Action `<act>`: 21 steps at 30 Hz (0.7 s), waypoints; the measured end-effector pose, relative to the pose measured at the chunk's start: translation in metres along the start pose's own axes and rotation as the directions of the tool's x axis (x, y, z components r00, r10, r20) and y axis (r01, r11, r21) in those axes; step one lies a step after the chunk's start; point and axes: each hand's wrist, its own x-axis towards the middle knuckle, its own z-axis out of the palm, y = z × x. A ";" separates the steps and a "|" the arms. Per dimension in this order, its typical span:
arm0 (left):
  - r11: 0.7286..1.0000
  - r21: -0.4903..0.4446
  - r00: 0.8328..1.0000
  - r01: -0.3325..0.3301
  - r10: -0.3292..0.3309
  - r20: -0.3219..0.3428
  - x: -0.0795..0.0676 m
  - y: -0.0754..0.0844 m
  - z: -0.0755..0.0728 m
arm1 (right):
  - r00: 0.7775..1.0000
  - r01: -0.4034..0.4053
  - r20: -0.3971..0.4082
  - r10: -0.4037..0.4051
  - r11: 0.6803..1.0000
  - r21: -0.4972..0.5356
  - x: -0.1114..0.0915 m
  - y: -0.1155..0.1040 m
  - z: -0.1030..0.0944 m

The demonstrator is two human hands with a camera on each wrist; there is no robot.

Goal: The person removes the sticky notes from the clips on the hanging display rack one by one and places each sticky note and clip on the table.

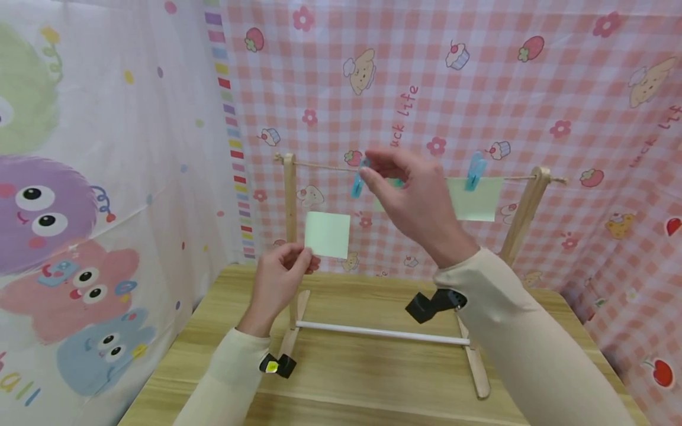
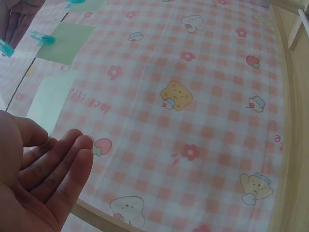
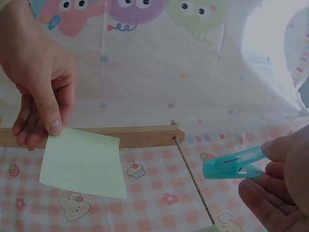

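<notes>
My left hand (image 1: 282, 275) pinches a pale green paper note (image 1: 327, 235) at its lower left corner, between thumb and fingers. The note is held up below the twine (image 1: 325, 166), near the left post. My right hand (image 1: 412, 198) grips a blue clothespin (image 3: 231, 164) by its handle ends, close to the twine. In the right wrist view, the clothespin points toward the twine, with no paper in it. Another green note (image 1: 474, 204) hangs farther right under a blue clothespin (image 1: 476, 171). A second hanging note (image 2: 66, 44) is mostly behind my right hand in the head view.
The twine runs between two wooden posts (image 1: 290, 213) on feet. A white rod (image 1: 380, 332) joins them low down, above the wood-grain table (image 1: 383, 378). Checked pink cloth (image 1: 330, 77) hangs behind, and a white cartoon-printed cloth (image 1: 160, 148) at the left.
</notes>
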 end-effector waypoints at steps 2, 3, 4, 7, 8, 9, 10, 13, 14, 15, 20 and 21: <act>1.000 -0.007 1.000 0.006 -0.006 0.014 -0.003 -0.003 0.000 | 1.000 -0.005 0.012 0.005 1.000 0.001 -0.007 0.001 -0.004; 1.000 -0.012 1.000 0.017 -0.017 0.018 -0.005 -0.004 0.000 | 1.000 -0.007 0.016 0.008 1.000 -0.001 -0.010 0.002 -0.005; 1.000 -0.016 1.000 0.025 -0.024 0.020 -0.007 -0.006 0.001 | 1.000 -0.011 0.018 0.011 1.000 0.000 -0.013 0.004 -0.007; 0.999 -0.018 0.998 0.051 -0.050 0.035 -0.014 -0.009 0.002 | 1.000 -0.016 0.015 0.016 1.000 -0.008 -0.023 0.010 -0.013; 0.998 -0.016 0.997 0.063 -0.062 0.042 -0.016 -0.011 0.002 | 1.000 -0.021 0.013 0.021 1.000 -0.013 -0.027 0.012 -0.014; 0.998 -0.011 0.997 0.069 -0.068 0.048 -0.018 -0.013 0.003 | 1.000 -0.023 0.012 0.023 1.000 -0.009 -0.031 0.015 -0.016; 0.997 -0.001 0.996 0.077 -0.076 0.054 -0.020 -0.014 0.004 | 0.999 -0.031 0.012 0.031 0.999 -0.009 -0.035 0.018 -0.018; 0.995 0.021 0.993 0.099 -0.100 0.066 -0.026 -0.019 0.005 | 0.998 -0.056 0.016 0.056 0.998 0.002 -0.048 0.028 -0.022; 0.994 0.026 0.992 0.107 -0.108 0.068 -0.028 -0.021 0.005 | 0.998 -0.065 0.016 0.065 0.998 0.005 -0.052 0.031 -0.023; 0.993 0.029 0.991 0.111 -0.113 0.067 -0.031 -0.023 0.006 | 0.997 -0.072 0.014 0.072 0.997 0.009 -0.056 0.034 -0.023; 0.988 0.035 0.985 0.148 -0.150 0.083 -0.043 -0.034 0.007 | 0.996 -0.091 0.011 0.091 0.996 0.001 -0.075 0.048 -0.027; 0.987 0.033 0.983 0.157 -0.159 0.088 -0.046 -0.037 0.007 | 0.996 -0.093 0.013 0.093 0.996 -0.002 -0.079 0.050 -0.028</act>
